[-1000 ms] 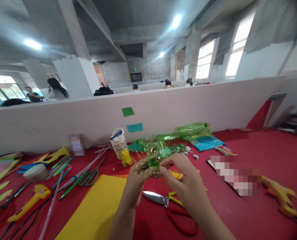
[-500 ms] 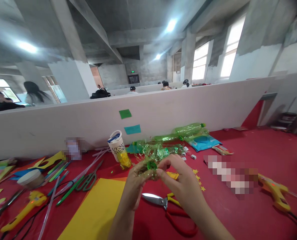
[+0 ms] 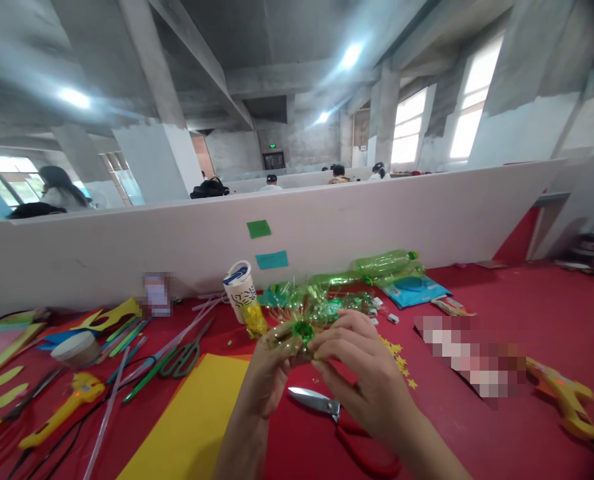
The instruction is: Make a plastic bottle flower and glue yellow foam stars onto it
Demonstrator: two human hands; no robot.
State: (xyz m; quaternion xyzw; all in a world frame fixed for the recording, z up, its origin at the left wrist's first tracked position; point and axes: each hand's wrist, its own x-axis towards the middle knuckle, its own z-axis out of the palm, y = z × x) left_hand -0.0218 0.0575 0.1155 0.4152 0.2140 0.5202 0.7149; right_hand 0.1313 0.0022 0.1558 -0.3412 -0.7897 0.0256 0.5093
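Head view: red-handled scissors (image 3: 335, 408) on red table (image 3: 521, 293).
Left hand (image 3: 267, 360): gripping green plastic bottle neck (image 3: 303, 331).
Right hand (image 3: 364, 357): curled at neck's edge; cannot tell whether gripping.

between the left hand (image 3: 269, 363) and the right hand (image 3: 367, 363) is a translucent green plastic bottle-neck piece (image 3: 303, 331), above the flat red table (image 3: 501, 440). below the hands lie metal-bladed scissors with red handles (image 3: 314, 401); to the hands' left, a rectangular yellow paper sheet (image 3: 181, 413) and, farther out, a yellow plastic glue gun (image 3: 67, 408). a white cylindrical cup (image 3: 237, 293) stands behind the left hand. behind the hands, long green plastic bottles (image 3: 384, 263) lie before a white upright partition (image 3: 127, 250); small yellow stars (image 3: 402, 364) lie right of the right hand.
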